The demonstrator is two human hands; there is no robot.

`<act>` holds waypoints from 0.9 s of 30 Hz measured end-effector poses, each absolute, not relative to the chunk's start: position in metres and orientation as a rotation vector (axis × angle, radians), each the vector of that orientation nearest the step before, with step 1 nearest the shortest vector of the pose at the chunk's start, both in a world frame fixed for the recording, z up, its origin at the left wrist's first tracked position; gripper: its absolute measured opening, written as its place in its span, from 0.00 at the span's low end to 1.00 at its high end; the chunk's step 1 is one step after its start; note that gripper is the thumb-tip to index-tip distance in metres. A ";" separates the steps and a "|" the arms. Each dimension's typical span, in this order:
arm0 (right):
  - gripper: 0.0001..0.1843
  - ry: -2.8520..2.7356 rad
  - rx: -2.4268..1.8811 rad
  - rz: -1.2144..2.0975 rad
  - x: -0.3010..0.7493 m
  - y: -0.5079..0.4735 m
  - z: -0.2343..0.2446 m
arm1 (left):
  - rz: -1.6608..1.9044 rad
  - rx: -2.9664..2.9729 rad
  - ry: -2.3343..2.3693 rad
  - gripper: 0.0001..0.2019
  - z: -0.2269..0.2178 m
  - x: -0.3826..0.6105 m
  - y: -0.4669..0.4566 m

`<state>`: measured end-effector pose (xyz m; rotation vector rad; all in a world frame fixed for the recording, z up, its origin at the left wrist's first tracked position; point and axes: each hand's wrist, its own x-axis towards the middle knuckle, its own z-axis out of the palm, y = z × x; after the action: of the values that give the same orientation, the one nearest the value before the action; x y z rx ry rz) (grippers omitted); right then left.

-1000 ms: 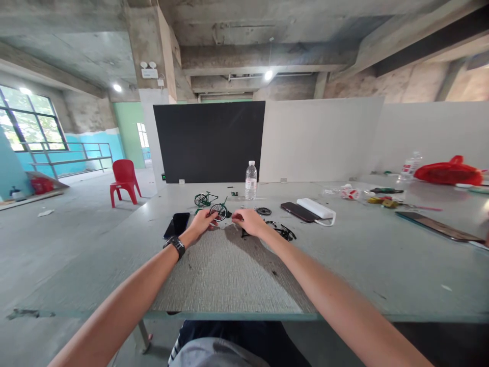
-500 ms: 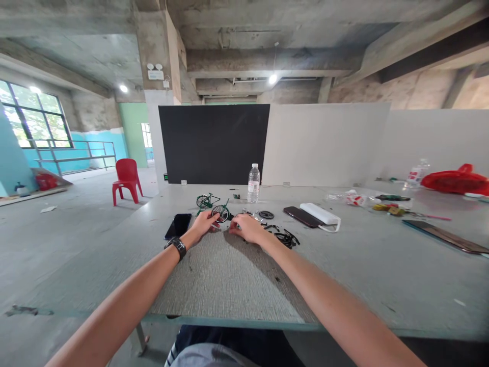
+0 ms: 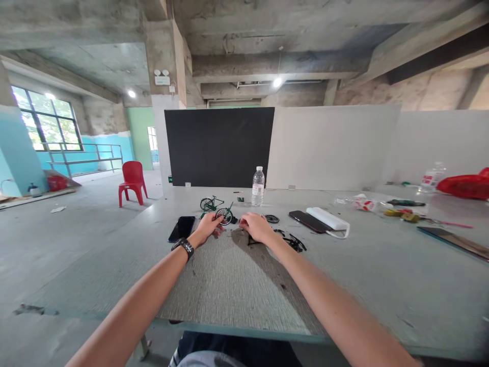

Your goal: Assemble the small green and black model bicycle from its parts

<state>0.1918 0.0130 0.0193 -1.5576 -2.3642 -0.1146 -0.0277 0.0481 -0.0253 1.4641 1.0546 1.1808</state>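
Note:
My left hand (image 3: 207, 229) is closed on a small model bicycle (image 3: 225, 216) with a dark green frame and a spoked wheel, held just above the table. My right hand (image 3: 256, 226) is to the right of it, fingers bent together and low over the table; whatever is between them is hidden. A thin black part (image 3: 252, 240) shows below the right hand. Behind the left hand lies a green bicycle piece (image 3: 211, 203) with a wheel. Beyond the right wrist are a loose black wheel (image 3: 271, 218) and several black parts (image 3: 295, 242).
A phone (image 3: 182, 229) lies left of my left hand. At the back stands a water bottle (image 3: 258, 186). To the right are a dark phone (image 3: 307, 221), a white power bank (image 3: 323, 218) with a cable, and keys (image 3: 402, 214). A red chair (image 3: 132, 182) stands beyond the table.
My right hand has moved slightly right and away, widening the gap from my left hand and uncovering the thin black part. The left hand keeps hold of the model bicycle. The view has shifted slightly.

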 end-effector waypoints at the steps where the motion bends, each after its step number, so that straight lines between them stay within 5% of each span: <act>1: 0.09 -2.352 -1.581 -0.116 0.194 0.015 0.018 | 1.177 1.465 1.070 0.08 -0.026 -0.028 0.049; 27: 0.08 -2.470 -1.712 -0.004 0.181 0.033 0.022 | 1.135 1.515 1.122 0.10 -0.032 -0.023 0.064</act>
<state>0.1812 0.0325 0.0221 -1.7124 -2.4704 -0.0035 -0.0227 0.0640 -0.0317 1.5151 1.1215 1.1349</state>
